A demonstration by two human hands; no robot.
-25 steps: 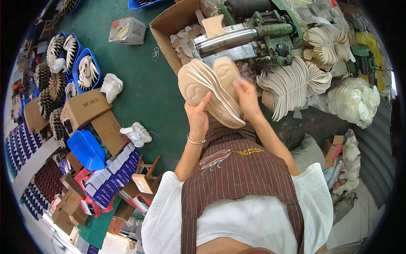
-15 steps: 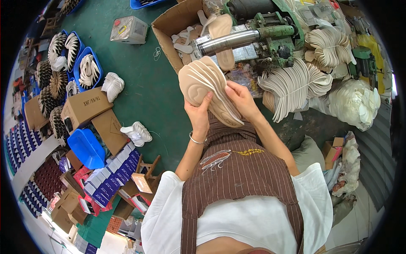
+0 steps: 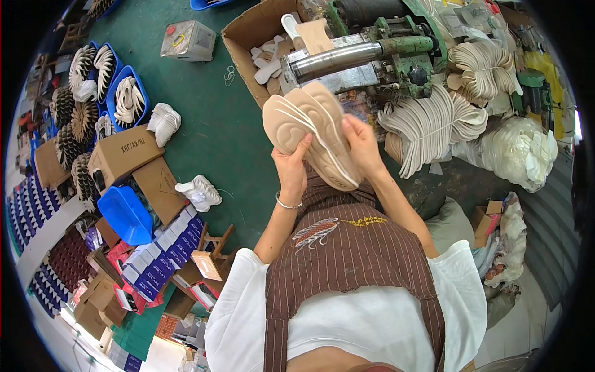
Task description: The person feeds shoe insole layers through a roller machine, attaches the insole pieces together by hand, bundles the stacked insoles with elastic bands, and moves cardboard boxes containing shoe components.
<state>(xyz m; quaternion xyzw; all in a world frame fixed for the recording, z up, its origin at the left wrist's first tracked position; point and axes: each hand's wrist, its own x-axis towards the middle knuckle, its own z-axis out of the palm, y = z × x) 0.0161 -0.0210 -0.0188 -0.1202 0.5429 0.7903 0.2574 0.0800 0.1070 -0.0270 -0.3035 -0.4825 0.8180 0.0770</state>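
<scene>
A fanned stack of beige, foot-shaped insoles [image 3: 289, 127] is held in front of my apron. My left hand [image 3: 290, 166] wraps round its left side, thumb lying on top. My right hand [image 3: 364, 147] has its thumb and fingers closed at the right edge of the front insole [image 3: 331, 146], which is spread partly away from the others. Just beyond stands a green machine with a shiny steel roller [image 3: 338, 62]. Another beige insole [image 3: 315, 37] lies at the roller's far side, beside a white one.
An open cardboard box [image 3: 245, 34] with loose insoles stands behind the machine. Tied insole bundles [image 3: 427, 130] lie to its right, near a stuffed clear bag [image 3: 520, 152]. On the left floor are a metal can [image 3: 188, 41], blue tubs [image 3: 126, 216] and cartons [image 3: 124, 152].
The insole that lay across the roller has moved to its far side. In my hands the stack has fanned wider, with the right-hand insole pulled to the right.
</scene>
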